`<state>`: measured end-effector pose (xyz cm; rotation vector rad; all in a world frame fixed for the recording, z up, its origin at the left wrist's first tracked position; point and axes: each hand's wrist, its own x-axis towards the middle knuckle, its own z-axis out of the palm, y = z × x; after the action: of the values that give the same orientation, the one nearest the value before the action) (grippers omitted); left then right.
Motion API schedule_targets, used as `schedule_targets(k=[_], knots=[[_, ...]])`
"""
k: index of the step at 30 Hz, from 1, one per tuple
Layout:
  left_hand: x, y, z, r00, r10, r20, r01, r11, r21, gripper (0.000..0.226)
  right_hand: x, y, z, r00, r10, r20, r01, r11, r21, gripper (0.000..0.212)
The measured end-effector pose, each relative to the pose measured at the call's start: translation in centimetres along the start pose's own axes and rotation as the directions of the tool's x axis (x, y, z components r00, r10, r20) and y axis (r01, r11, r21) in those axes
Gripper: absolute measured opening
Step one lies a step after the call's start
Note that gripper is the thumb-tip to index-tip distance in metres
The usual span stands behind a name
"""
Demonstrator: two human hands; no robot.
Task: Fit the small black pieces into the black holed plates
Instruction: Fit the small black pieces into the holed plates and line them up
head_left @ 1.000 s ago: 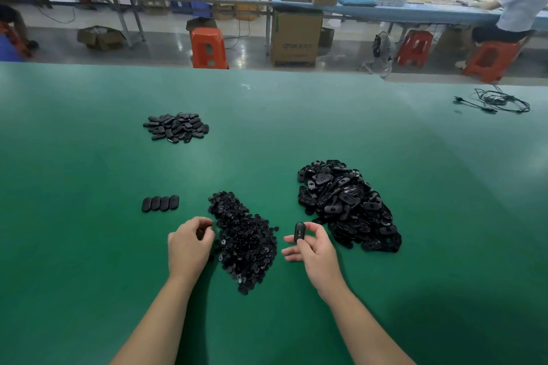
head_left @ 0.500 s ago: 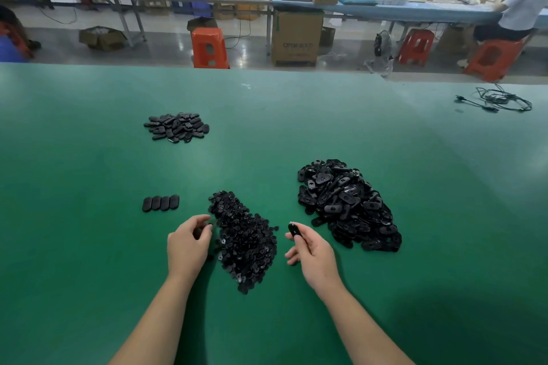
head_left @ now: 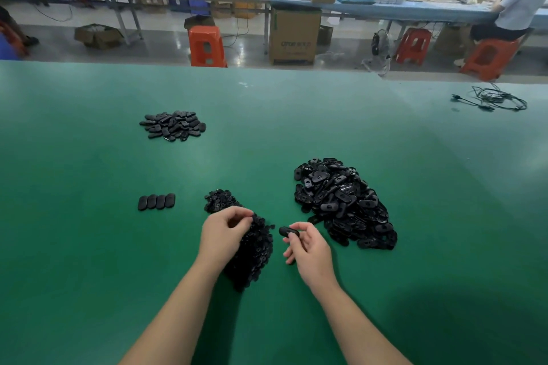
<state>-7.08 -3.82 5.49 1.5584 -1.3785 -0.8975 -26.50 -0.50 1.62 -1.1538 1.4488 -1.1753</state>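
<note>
A heap of small black pieces (head_left: 252, 249) lies in front of me on the green table (head_left: 89, 246). My left hand (head_left: 222, 234) hovers over this heap with curled fingers, pinching at a piece; whether it holds one is hard to tell. To the right is a bigger heap of black holed plates (head_left: 341, 201). Between the two heaps my right hand (head_left: 308, 249) pinches one black plate (head_left: 287, 231) with thumb and forefinger.
Four black plates (head_left: 156, 202) lie side by side in a row at the left. Farther back left is a small pile of plates (head_left: 173, 125). A black cable (head_left: 492, 99) lies at the far right. Beyond the table's far edge stand stools, boxes and a seated person.
My left hand has moved right from the heap's left edge onto the small pieces. My right hand has turned the plate from upright to lying sideways, pointing left.
</note>
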Motion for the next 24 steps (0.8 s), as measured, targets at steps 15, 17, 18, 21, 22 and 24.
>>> schedule_targets(k=[15, 17, 18, 21, 22, 24], knots=[[-1.9, 2.9, 6.5, 0.996, -0.024, 0.088, -0.004, 0.952, 0.305, 0.009, 0.0, 0.0, 0.0, 1.0, 0.016, -0.001, -0.016, 1.0, -0.02, 0.023], [-1.9, 2.9, 6.5, 0.996, -0.024, 0.087, -0.004, 0.951, 0.31, 0.01, 0.0, 0.0, 0.0, 1.0, 0.019, 0.002, -0.019, 1.0, -0.016, 0.023], [-1.9, 3.0, 6.5, 0.996, -0.027, 0.085, 0.0, 0.951, 0.309, 0.011, 0.0, 0.0, 0.0, 1.0, 0.02, 0.003, -0.02, 1.0, -0.015, 0.023], [-1.8, 3.0, 6.6, 0.996, -0.041, 0.08, 0.015, 0.952, 0.306, 0.013, -0.1, 0.0, 0.0, 1.0, 0.012, 0.012, -0.012, 1.0, -0.019, 0.024], [-1.8, 3.0, 6.6, 0.996, -0.041, 0.076, 0.016, 0.951, 0.309, 0.013, -0.1, -0.1, 0.0, 1.0, 0.01, 0.017, -0.009, 1.0, -0.016, 0.025], [-1.9, 3.1, 6.6, 0.997, -0.033, 0.063, 0.012, 0.948, 0.318, 0.013, -0.1, -0.1, 0.0, 1.0, 0.006, 0.024, -0.005, 1.0, -0.017, 0.025]])
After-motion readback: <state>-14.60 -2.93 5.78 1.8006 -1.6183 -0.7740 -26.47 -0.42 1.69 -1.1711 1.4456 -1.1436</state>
